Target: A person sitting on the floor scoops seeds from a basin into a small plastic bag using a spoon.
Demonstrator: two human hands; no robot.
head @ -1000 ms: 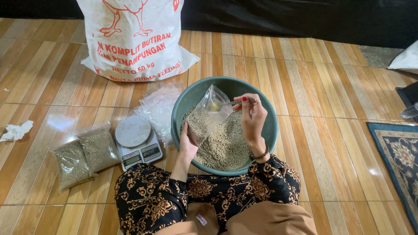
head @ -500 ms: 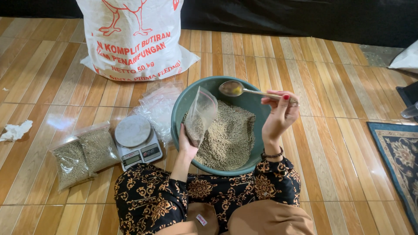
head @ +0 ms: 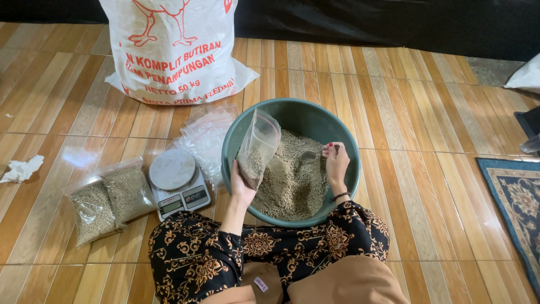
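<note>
1. Plainly, the biggest thing in my head view was the white feed sack (head: 174, 50), standing upright at the far edge of the wooden floor (head: 427, 112), well apart from the hands.
2. The green basin (head: 315, 115) sat just ahead of the knees, roughly half full of pellet feed (head: 289, 183). I judged that leaning on its near rim could tip it and spill pellets over the boards.
3. The clear plastic bag (head: 257, 147) hung over the basin's left side, its long axis tilted, mouth up and away, filled bottom down toward me. The left hand (head: 241, 186) had its fingers clamped around that lower end. Gripped so low, the slack mouth could fold over, I thought, and pellets would miss it.
4. The digital scale (head: 179, 183) stood left of the basin, beside two filled bags (head: 107, 198).
5. The right hand (head: 336, 163) pinched a small spoon (head: 307, 157), bowl down in the feed, pointing left toward the bag.
</note>
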